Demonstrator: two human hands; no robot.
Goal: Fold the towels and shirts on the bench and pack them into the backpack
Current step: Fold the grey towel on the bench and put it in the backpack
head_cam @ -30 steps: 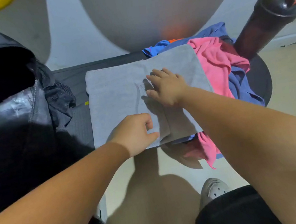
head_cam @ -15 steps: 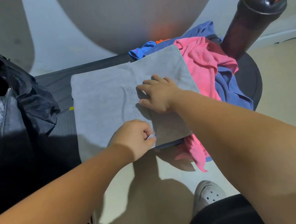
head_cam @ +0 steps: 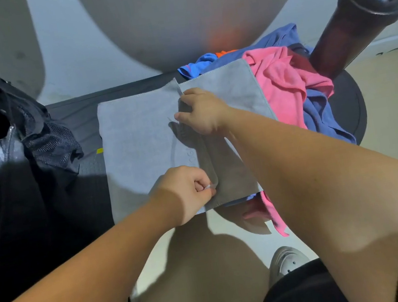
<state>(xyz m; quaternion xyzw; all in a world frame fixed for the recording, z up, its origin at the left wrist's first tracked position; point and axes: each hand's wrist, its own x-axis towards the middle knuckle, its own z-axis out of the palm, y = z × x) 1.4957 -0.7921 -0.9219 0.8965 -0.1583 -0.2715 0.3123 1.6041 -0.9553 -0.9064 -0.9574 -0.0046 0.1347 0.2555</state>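
Head view, towel (head_cam: 140, 144): flap edge runs near-far; rest lies left.
L hand (head_cam: 186, 191): pinches near end.
R hand (head_cam: 203, 111): grips far end.

A grey rectangular microfibre towel (head_cam: 140, 146) is lying flat across the dark counter (head_cam: 76, 112). It is creasing into a fold where the left hand (head_cam: 186, 191) is pinching its near edge and the right hand (head_cam: 202, 111) is gripping its middle. A crumpled pink cloth (head_cam: 284, 86) and a blue shirt (head_cam: 322, 117) are lying heaped under its right end. A black backpack (head_cam: 14, 165) is sitting open just to the left.
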